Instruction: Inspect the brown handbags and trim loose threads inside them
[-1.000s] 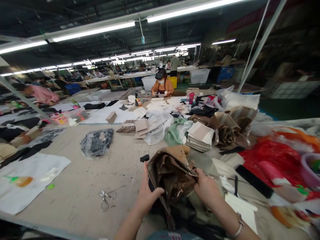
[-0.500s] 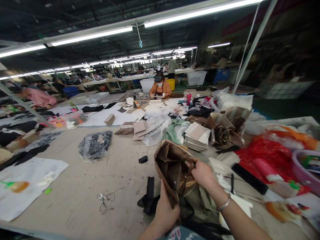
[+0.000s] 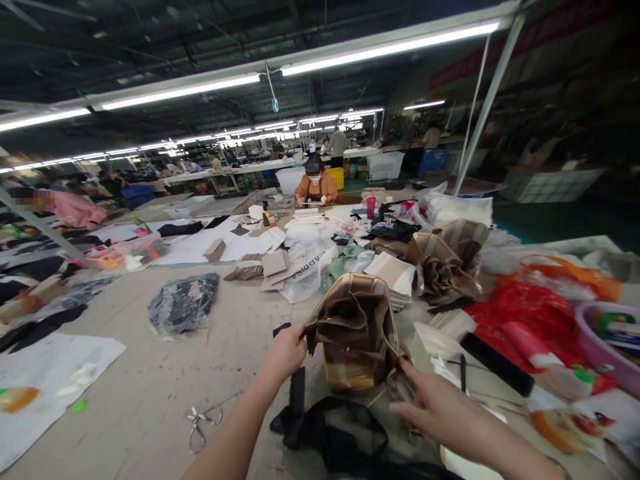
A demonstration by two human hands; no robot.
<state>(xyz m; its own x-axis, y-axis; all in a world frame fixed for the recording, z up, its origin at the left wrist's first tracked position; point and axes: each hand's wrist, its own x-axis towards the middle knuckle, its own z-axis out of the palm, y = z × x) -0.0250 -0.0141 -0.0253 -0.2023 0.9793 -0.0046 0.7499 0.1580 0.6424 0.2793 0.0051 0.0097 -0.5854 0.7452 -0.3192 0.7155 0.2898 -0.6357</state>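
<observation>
A brown fabric bag (image 3: 353, 370) stands in front of me with its mouth toward me and loose lining folds inside. My left hand (image 3: 287, 353) pinches the left edge of the mouth. At the right edge, my right hand (image 3: 435, 403) touches the bag with an outstretched finger, its thumb apart below. Black straps (image 3: 325, 420) lie in front of the bag, partly on olive-brown cloth. Behind the left hand, a small black piece (image 3: 281, 329) is partly hidden.
Metal thread snips (image 3: 197, 423) lie at left, near a plastic-wrapped black bundle (image 3: 185, 303). Stacked cards (image 3: 395, 273) and another brown bag (image 3: 445, 257) are behind. To the right are a black phone-like slab (image 3: 497, 363), red plastic (image 3: 530, 307) and a purple basin (image 3: 595, 340). A co-worker (image 3: 317, 183) sits opposite.
The bag has turned so its mouth faces me more squarely. My left hand has moved up to its left edge. My right hand has come down along the right edge, its fingers opening.
</observation>
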